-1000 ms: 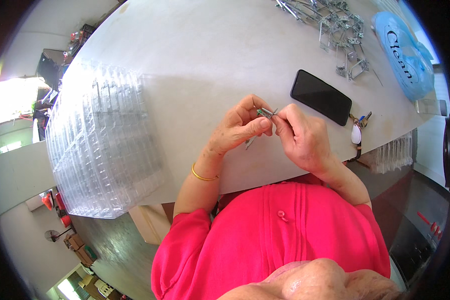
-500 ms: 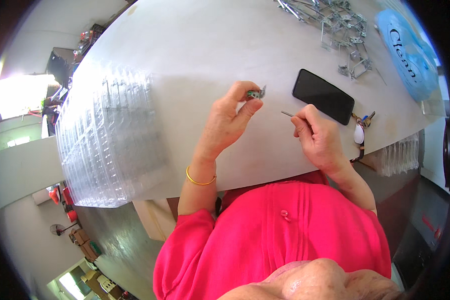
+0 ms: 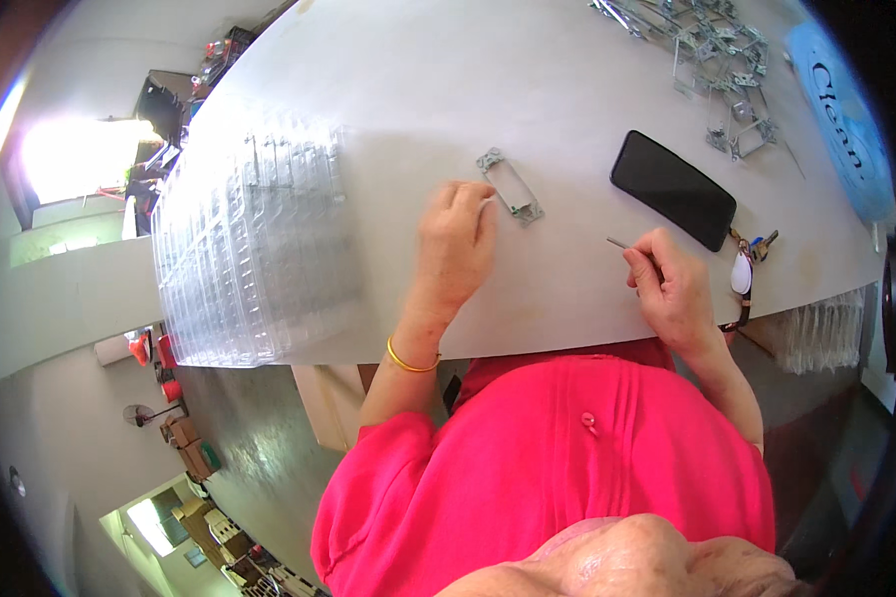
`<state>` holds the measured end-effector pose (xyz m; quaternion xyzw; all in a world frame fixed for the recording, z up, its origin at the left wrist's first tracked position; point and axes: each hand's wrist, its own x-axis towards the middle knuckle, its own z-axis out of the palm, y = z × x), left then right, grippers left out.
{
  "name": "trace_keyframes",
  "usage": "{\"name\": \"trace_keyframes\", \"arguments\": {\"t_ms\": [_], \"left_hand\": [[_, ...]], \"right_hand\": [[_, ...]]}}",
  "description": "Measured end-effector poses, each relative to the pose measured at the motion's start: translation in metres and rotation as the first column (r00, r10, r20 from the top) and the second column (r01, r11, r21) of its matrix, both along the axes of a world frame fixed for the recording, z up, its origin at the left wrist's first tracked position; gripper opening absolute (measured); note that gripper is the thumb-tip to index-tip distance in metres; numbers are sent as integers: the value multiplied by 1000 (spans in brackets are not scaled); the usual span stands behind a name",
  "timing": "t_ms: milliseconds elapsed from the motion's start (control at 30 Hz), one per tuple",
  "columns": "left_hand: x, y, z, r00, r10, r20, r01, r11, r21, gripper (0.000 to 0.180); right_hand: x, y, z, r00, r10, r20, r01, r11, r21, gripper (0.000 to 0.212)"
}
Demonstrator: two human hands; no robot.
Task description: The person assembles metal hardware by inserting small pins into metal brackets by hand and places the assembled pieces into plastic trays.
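Note:
A slim rectangular metal frame [image 3: 525, 211] with plates at its two ends appears to lie on the table in front of me. Close beside its left edge is my left hand [image 3: 453, 244], its fingers bent and blurred by motion. Whether that hand still touches the frame or pinches anything, I cannot tell. My right hand [image 3: 675, 289] is closed, thumb against fingers, around a thin metal rod [image 3: 617, 243] whose tip points left. The rod's other end is hidden in the hand.
Right of the frame lies a black phone [image 3: 674, 189], with keys and a white fob [image 3: 742, 274] below it. Several similar metal frames [image 3: 722, 60] are heaped at the far right, beside a blue plastic bag [image 3: 841, 124]. Clear plastic trays [image 3: 254, 249] are stacked on the left.
The metal frame, gripped by my left hand before, now shows in full apart from most of that hand. The right hand keeps the rod. The whole view has shifted slightly.

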<state>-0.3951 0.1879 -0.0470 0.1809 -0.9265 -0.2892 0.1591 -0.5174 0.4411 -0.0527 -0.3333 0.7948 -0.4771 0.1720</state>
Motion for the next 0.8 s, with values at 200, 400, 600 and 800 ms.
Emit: {"name": "trace_keyframes", "arguments": {"t_ms": [200,400,600,800], "left_hand": [[-3,17,-14,997,45,64,-43,999,-28,10],[6,13,-14,986,11,169,-5,999,-38,11],[16,5,-8,979,27,204,-49,994,101,15],[17,4,-20,987,16,160,-39,989,143,17]], "right_hand": [[11,-8,-2,996,88,-21,-88,996,-11,10],[15,-3,-6,992,111,55,-113,993,27,10],[15,-10,-15,988,113,101,-114,993,5,12],[16,-18,-22,985,161,56,-160,987,-12,14]]}}
